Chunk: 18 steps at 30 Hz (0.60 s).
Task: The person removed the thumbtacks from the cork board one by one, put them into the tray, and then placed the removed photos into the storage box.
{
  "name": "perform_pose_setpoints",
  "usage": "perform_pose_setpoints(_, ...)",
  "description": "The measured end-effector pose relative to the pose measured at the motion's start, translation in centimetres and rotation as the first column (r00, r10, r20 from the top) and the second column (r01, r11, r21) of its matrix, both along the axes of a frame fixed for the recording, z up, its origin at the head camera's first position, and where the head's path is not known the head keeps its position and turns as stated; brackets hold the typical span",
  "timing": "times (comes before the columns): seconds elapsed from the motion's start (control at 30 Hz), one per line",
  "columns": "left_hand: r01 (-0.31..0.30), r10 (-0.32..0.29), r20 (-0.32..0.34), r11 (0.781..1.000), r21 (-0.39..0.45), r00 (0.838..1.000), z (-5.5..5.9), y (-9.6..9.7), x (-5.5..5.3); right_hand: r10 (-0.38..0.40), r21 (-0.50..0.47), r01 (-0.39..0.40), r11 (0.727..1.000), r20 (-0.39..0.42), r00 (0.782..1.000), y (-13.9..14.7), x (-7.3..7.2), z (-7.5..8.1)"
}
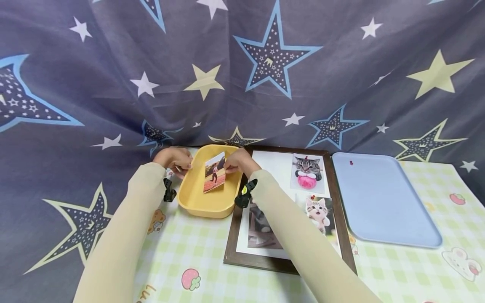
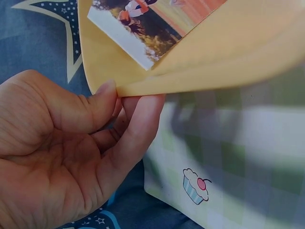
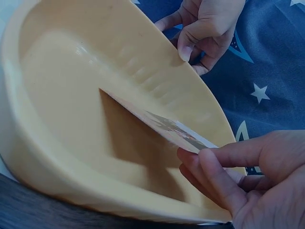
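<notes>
A photo (image 1: 214, 173) of a runner on a track stands tilted inside a yellow basin (image 1: 197, 201). My right hand (image 1: 238, 161) pinches one edge of that photo between thumb and fingers, as the right wrist view shows. On the basin's left rim, my left hand (image 1: 177, 159) grips with the thumb on top and fingers beneath; the left wrist view shows this hold (image 2: 138, 88) up close. Apart from the photo, the basin's inside looks bare in the right wrist view.
Right of the basin lies a brown-framed board (image 1: 261, 263) with pinned cat photos (image 1: 307, 172), partly under my right arm. A pale blue tray (image 1: 382, 198) holding a red pushpin (image 1: 351, 163) sits farther right. Behind hangs a star-patterned curtain (image 1: 265, 113). A checkered cloth (image 1: 212, 261) covers the table.
</notes>
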<state>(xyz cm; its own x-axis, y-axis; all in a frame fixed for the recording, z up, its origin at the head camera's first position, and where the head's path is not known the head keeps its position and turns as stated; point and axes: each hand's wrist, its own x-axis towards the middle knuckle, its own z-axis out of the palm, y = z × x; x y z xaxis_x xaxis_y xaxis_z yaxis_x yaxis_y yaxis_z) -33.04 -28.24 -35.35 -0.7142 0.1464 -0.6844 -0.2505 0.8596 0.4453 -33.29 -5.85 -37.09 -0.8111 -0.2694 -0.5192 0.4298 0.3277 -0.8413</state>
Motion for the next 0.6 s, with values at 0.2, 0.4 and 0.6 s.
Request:
perform_pose_setpoints(0.2, -0.019, 0.019, -0.008, 1.0, -0.016, 1.0, 0.0, 0.1, 0.0, -0.043, 0.003, 0.043, 0.999, -0.05, 0.998, -0.4, -0.9, -1.4)
perform_pose_setpoints(0.4, -0.016, 0.016, 0.001, 1.0, -0.027, 1.0, 0.1, 0.3, 0.0, -0.1, 0.059, 0.104, 0.993, -0.074, 0.992, -1.2, -1.5, -2.4)
perform_pose_setpoints(0.6, 0.002, -0.002, -0.01, 1.0, -0.031, 1.0, 0.2, 0.4, -0.1, -0.12, 0.111, 0.135, 0.985, -0.131, 0.984, -1.1, 0.3, -1.1)
